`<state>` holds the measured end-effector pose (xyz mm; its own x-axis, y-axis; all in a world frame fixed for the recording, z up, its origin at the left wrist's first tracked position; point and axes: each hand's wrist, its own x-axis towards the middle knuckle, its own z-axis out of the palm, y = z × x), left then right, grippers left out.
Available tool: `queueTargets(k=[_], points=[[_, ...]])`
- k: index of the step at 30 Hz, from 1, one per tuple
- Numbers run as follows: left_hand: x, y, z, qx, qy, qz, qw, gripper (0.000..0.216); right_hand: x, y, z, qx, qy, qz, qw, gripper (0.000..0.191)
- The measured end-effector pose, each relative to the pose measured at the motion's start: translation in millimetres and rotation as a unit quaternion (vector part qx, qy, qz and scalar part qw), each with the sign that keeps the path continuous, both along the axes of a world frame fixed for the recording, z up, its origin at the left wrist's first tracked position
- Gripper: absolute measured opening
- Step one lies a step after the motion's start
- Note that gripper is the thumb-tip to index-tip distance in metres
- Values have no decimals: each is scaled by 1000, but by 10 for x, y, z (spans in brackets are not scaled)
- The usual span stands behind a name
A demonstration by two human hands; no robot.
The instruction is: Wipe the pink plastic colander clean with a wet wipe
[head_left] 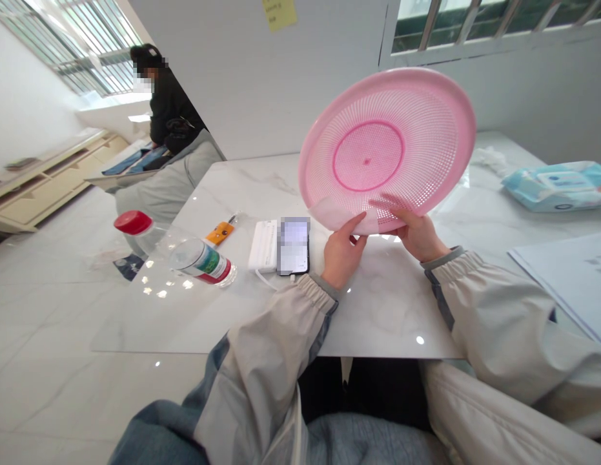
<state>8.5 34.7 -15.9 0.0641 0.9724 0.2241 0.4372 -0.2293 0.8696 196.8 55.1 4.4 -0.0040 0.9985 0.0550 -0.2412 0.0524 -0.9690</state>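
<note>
Pink basket (387, 148) tilted up; left hand (341, 255), right hand (416, 236) pinch lower rim, thumbs seemingly frontward.

On the white marble table (387, 303), a clear bottle (184, 252) lies on its side at the left edge (red cap pointing left). A small orange tool (220, 232) is just beside it. A power bank (264, 245) touches a phone (294, 247). A wipes pack (556, 186) and papers (571, 278) lie along the right edge.
</note>
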Motion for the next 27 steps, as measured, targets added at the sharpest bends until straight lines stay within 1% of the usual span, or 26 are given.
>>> queueTargets(k=[6, 9, 13, 17, 23, 27], points=[[-24, -20, 33, 43, 62, 8, 997, 51, -4, 1, 22, 20, -7, -28, 999, 50], [-30, -33, 42, 54, 76, 3, 996, 47, 5, 3, 35, 11, 9, -36, 999, 54], [-21, -50, 71, 57, 52, -8, 997, 40, 23, 13, 30, -22, 35, -24, 999, 59], [-2, -47, 79, 58, 26, -15, 998, 36, 31, 23, 25, -42, 31, -4, 999, 57], [0, -38, 58, 52, 21, -10, 998, 33, 34, 33, -7, -42, 17, 12, 999, 54], [-15, -37, 54, 37, 14, -1, 999, 34, 35, 45, -28, -50, 13, 5, 999, 53]])
